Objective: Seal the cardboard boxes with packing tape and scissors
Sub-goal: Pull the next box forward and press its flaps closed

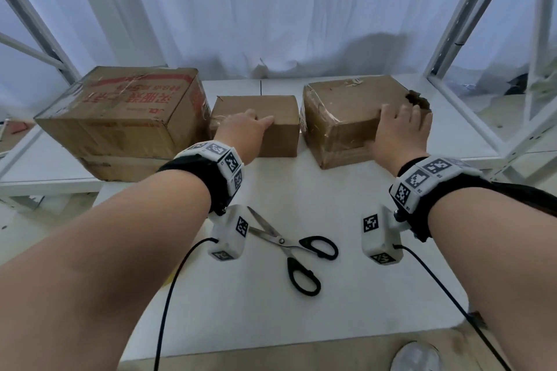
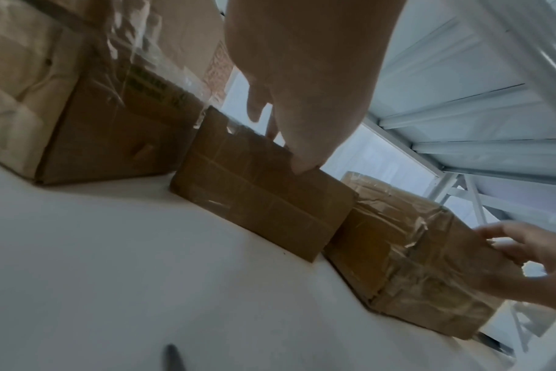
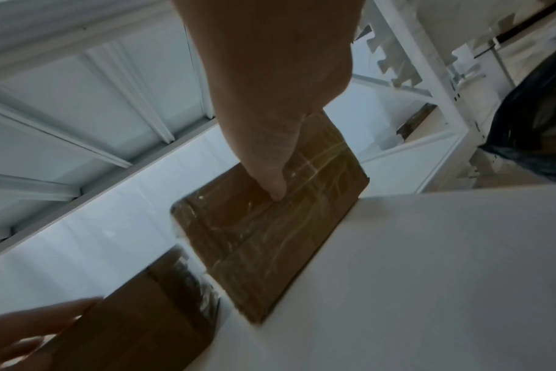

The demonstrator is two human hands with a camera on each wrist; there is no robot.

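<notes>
Both forearms reach forward, palms down. The left hand [image 1: 244,133] grips the small box [image 1: 278,137] at the desk's [image 1: 361,304] far edge, fingers over its top and thumb on its front. The right hand [image 1: 398,137] grips the taped box [image 1: 340,111] just beside it in the same way. Scissors [image 1: 291,248] lie open mid-desk, between the wrists.

White table [image 1: 346,205], small box [image 1: 280,135], taped box [image 1: 340,105], open scissors [image 1: 281,241]
</notes>
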